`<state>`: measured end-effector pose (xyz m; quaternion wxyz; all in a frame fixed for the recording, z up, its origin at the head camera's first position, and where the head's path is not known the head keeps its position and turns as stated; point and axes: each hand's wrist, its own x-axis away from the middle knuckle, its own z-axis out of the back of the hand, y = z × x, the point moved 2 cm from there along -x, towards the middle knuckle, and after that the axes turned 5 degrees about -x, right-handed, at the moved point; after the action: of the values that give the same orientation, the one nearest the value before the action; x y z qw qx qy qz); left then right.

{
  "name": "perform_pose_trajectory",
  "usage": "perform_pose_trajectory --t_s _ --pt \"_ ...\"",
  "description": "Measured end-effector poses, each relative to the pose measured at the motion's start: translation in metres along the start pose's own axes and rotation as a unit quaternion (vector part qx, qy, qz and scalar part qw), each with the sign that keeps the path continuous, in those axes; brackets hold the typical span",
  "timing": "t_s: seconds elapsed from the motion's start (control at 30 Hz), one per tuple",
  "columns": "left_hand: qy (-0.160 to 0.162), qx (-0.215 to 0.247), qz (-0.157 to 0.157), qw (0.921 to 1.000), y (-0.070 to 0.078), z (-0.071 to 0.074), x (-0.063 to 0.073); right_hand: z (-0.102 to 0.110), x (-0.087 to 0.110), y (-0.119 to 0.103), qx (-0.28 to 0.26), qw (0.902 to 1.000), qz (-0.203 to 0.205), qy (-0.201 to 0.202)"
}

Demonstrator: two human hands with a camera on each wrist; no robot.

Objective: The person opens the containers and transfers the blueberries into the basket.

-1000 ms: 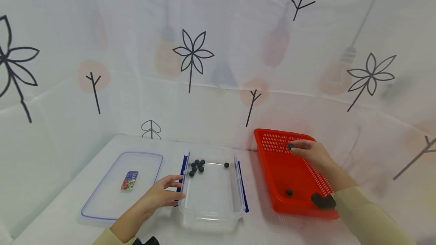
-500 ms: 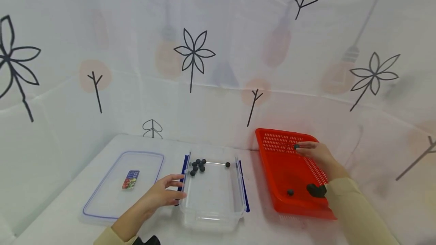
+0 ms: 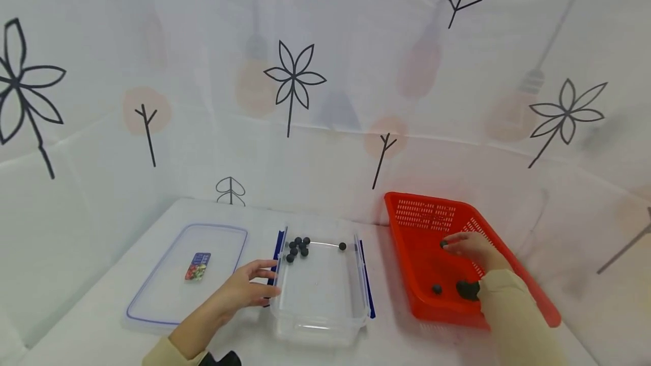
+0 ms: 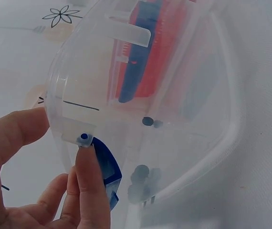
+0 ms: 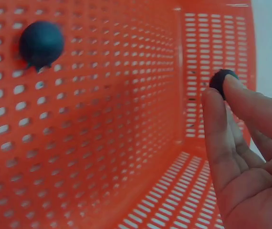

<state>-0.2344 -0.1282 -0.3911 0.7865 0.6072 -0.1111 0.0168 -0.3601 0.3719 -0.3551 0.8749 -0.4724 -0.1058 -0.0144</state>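
Note:
In the head view, my right hand [image 3: 473,248] is inside the red basket [image 3: 414,304], pinching a blueberry [image 5: 218,82] between thumb and fingertip. Another blueberry [image 3: 437,288] lies on the basket floor near its front; the right wrist view also shows this loose blueberry [image 5: 41,44], with its crown visible. My left hand [image 3: 248,284] holds the left wall of the clear plastic box [image 3: 320,322]. Its thumb is at the rim and a fingertip is against the blue latch [image 4: 106,162]. Several blueberries [image 3: 298,248] cluster at the box's back left, and a single blueberry [image 3: 342,246] sits at its back right.
A clear lid [image 3: 168,298] with a blue seal and a printed label [image 3: 198,266] lies on the white table [image 3: 109,292] left of the box. Behind the table hangs a white curtain [image 3: 325,174] with plant drawings. Blue latches [image 3: 367,287] hang along the box's sides.
My right hand has moved lower and toward the front inside the basket, still pinching the blueberry. The left hand stays at the box wall. The view has shifted slightly.

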Motion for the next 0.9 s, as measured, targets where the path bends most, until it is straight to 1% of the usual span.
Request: perform_pose_trajectory --t_s 0.1,0.17,0.3,0.43,0.57,0.67,0.77,0.9 --pt "0.001 -0.001 0.0 1.0 0.001 0.0 0.0 0.0 0.0 0.003 -0.013 0.9998 -0.012 0.0" --pt "0.0 0.0 0.0 1.0 0.001 0.0 0.0 0.001 0.001 0.003 -0.015 0.9998 -0.013 0.004" --pt "-0.002 0.001 0.0 1.0 0.0 0.0 0.0 0.002 0.0 -0.003 -0.003 0.9999 -0.013 0.01" --pt "-0.003 0.0 -0.002 1.0 0.0 0.001 -0.001 -0.002 -0.002 -0.021 0.02 0.9997 0.013 0.006" --pt "-0.005 -0.001 -0.005 1.0 -0.001 0.001 0.0 -0.011 -0.001 -0.044 0.024 0.9977 0.063 0.007" --pt "-0.008 -0.002 -0.004 1.0 -0.001 0.001 0.0 -0.018 0.002 -0.061 0.013 0.9965 0.083 0.003" --pt "-0.007 -0.002 -0.006 1.0 -0.002 0.001 0.0 -0.025 0.006 -0.075 0.015 0.9959 0.089 0.003" --pt "-0.003 -0.004 -0.006 1.0 -0.002 0.001 0.0 -0.035 0.011 -0.092 0.022 0.9962 0.083 0.014"
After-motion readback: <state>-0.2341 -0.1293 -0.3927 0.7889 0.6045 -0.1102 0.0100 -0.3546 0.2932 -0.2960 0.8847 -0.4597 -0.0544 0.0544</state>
